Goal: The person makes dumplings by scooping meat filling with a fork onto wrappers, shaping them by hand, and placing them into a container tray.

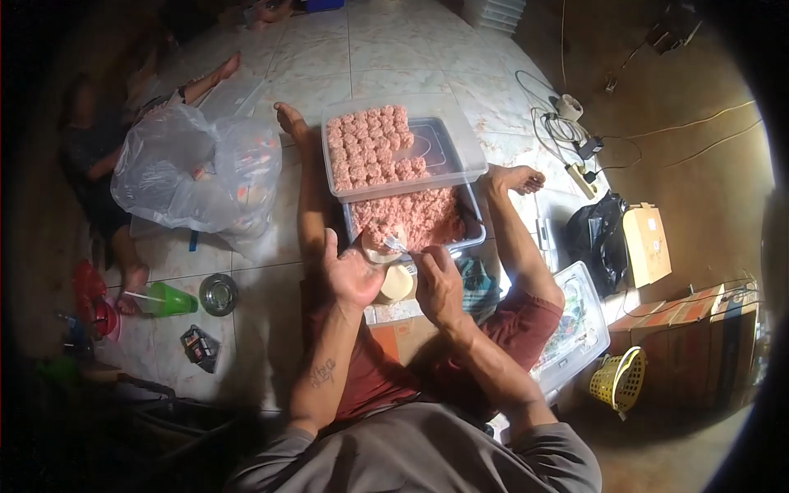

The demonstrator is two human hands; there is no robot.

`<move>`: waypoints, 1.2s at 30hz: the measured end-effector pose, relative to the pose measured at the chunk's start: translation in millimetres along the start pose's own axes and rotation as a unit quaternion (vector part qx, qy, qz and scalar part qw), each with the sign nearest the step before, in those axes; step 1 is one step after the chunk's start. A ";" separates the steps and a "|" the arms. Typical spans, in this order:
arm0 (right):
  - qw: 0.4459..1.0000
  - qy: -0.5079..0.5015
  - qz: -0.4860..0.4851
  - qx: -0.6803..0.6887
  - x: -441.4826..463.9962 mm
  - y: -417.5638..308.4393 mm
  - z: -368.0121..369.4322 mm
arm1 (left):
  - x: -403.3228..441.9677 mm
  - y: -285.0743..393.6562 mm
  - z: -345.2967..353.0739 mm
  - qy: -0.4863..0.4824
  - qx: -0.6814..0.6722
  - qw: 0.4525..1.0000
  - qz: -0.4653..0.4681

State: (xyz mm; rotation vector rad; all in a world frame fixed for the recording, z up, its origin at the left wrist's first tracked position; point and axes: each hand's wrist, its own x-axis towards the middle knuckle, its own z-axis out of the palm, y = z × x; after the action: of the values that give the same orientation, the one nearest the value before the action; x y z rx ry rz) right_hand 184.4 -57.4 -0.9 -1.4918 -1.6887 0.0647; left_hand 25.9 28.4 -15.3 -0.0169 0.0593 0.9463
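My left hand (357, 273) is palm up, its fingers curled around a pale round wrapper (381, 255) topped with pink minced meat. My right hand (440, 286) grips a small metal fork (396, 244), whose head touches the meat on the wrapper. Just below, a short stack of pale round wrappers (398, 282) sits between my hands. Beyond them stands a tub (474, 238) filled with loose minced meat (417, 215). A clear plastic tray (468, 152) rests across the tub, its left part covered with rows of shaped meat portions (368, 148).
A large plastic bag (185, 168) lies to the left near another person. A green cup (173, 299) and glass ashtray (218, 294) are on the tiles. On the right are cables (559, 127), a lidded box (575, 320), a yellow basket (618, 380) and cartons (690, 341).
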 end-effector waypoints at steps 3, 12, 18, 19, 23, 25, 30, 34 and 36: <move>0.993 -0.097 -0.057 -0.047 -9.4 7.9 -1.1 | -1.1 2.0 -8.1 0.041 -0.036 0.998 -0.005; 0.967 -0.235 -0.073 -0.069 18.3 -4.9 -46.0 | -17.2 13.3 -34.5 -0.008 -0.149 0.989 -0.013; 0.982 -0.178 -0.055 0.025 30.2 -8.9 -45.5 | -17.9 27.3 -34.6 -0.049 -0.104 0.993 -0.004; 0.982 -0.150 0.018 0.115 30.3 -13.6 -47.6 | -20.9 27.7 -29.6 0.014 -0.071 0.997 0.012; 0.963 -0.263 -0.045 -0.039 32.0 6.1 -31.9 | -23.0 11.6 -3.1 0.027 -0.034 0.998 -0.052; 0.960 -0.273 -0.050 -0.042 41.3 -3.7 -48.9 | -23.3 15.6 -25.8 0.041 -0.071 0.996 -0.033; 0.961 -0.274 -0.018 0.034 13.1 8.1 -18.5 | -24.0 5.1 -10.8 0.105 0.019 0.994 0.027; 0.980 -0.152 0.085 0.101 5.3 -35.1 -21.0 | -13.0 -7.8 -27.6 0.133 0.035 0.981 0.135; 0.970 -0.180 0.106 0.124 -22.3 -32.3 0.0 | -10.8 -9.8 -39.7 0.051 0.009 0.995 0.091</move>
State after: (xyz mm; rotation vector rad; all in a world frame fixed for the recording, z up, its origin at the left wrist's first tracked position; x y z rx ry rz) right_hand 157.2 -85.2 4.5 -1.5245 -1.7142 0.6734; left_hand 25.8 12.3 -54.5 -0.0430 0.1655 1.1266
